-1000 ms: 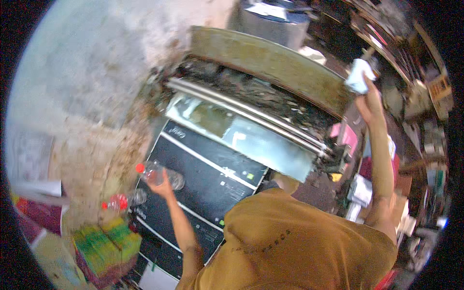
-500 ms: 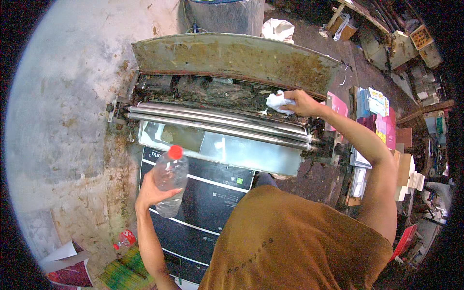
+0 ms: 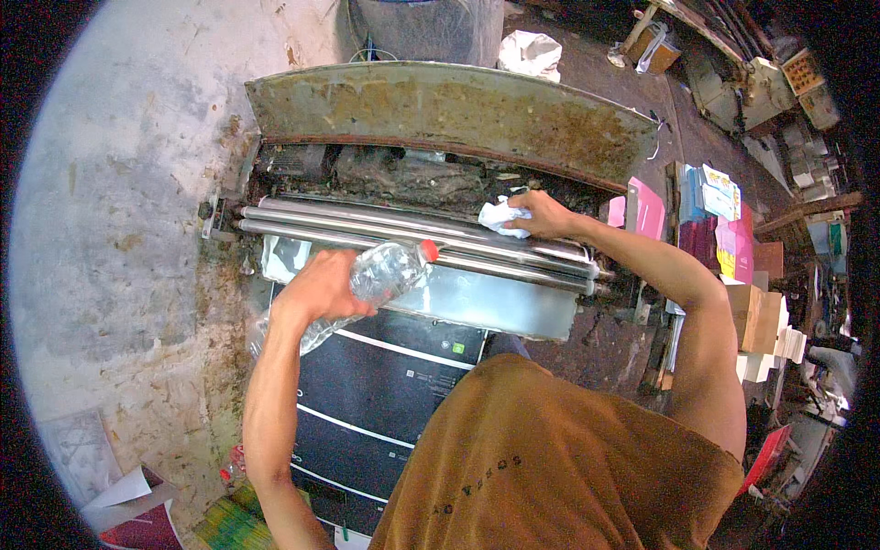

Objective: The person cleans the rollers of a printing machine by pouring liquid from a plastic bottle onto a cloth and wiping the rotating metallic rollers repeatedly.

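My left hand (image 3: 327, 286) is closed round a clear plastic bottle (image 3: 380, 275) with a red cap. The bottle tilts, its cap end pointing up and right over the metal rollers (image 3: 367, 226). How much liquid is inside I cannot tell. In my right hand (image 3: 541, 216) a crumpled white cloth (image 3: 502, 216) is pinched, at the rear roller toward its right part; whether it touches the metal I cannot tell. The rollers lie side by side across a machine, with a shiny metal tray (image 3: 495, 295) along their near side.
Behind the rollers stands a raised, rust-stained metal cover (image 3: 440, 105). Black boxes (image 3: 367, 394) are stacked in front of the tray. To the right are piled papers and pink booklets (image 3: 733, 240). A stained wall (image 3: 128, 229) closes off the left. A large grey drum (image 3: 431, 32) stands beyond.
The bottle has gone from nearly upright to tilted, its cap moving right and up toward the rollers. My right hand and the cloth have shifted left and slightly nearer, to the rear roller.
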`<act>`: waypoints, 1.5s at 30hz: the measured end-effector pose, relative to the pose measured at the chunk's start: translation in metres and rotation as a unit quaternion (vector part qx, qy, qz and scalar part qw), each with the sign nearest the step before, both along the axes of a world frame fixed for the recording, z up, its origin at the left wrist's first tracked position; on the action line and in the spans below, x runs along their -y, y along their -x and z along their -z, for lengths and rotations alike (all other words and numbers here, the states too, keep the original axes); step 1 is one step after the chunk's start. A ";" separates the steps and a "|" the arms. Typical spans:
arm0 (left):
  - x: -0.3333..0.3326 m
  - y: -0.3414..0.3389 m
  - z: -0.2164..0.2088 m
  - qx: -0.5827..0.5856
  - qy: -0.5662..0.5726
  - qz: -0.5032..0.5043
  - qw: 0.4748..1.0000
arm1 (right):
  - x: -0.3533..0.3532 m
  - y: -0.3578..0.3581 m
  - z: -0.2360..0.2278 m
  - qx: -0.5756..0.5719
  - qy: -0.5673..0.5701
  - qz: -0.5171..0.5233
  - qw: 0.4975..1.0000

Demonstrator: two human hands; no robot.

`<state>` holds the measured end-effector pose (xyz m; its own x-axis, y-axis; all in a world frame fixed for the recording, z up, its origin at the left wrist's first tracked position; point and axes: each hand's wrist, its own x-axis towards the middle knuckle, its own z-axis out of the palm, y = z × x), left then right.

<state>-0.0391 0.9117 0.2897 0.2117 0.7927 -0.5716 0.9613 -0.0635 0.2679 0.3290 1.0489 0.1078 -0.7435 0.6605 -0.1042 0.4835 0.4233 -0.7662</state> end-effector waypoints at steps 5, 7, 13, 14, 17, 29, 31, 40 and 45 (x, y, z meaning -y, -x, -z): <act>-0.011 -0.003 0.002 -0.033 -0.011 0.002 0.999 | -0.002 0.030 -0.007 0.030 0.043 -0.021 0.998; -0.015 -0.010 -0.003 -0.056 -0.024 0.004 0.998 | -0.004 0.037 -0.011 0.030 0.052 -0.030 0.998; -0.016 -0.018 -0.007 -0.104 -0.055 0.029 0.993 | -0.009 0.055 -0.008 0.000 0.053 -0.057 0.997; -0.017 -0.020 -0.008 -0.108 -0.055 0.034 0.992 | -0.010 0.055 -0.003 -0.016 0.046 -0.066 0.997; -0.019 -0.031 -0.015 -0.127 -0.043 0.043 0.990 | -0.013 0.058 -0.003 -0.010 0.043 -0.084 0.996; -0.021 -0.062 -0.012 -0.113 -0.126 0.112 0.979 | -0.010 0.035 -0.001 0.043 -0.003 -0.069 0.997; -0.023 -0.073 -0.016 -0.107 -0.124 0.117 0.980 | -0.011 0.026 0.003 0.052 -0.024 -0.055 0.997; -0.022 -0.133 -0.020 -0.079 -0.118 0.139 0.980 | 0.004 -0.035 -0.014 0.175 0.021 -0.034 0.984; -0.024 -0.166 -0.003 -0.051 -0.159 0.173 0.971 | 0.009 -0.089 -0.006 0.252 0.063 -0.027 0.965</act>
<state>0.1268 0.9361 0.2932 0.4520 0.8240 -0.3415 0.8882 -0.4510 0.0873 0.4179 1.0403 0.1136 -0.6110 0.5799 -0.5388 0.7876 0.3770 -0.4873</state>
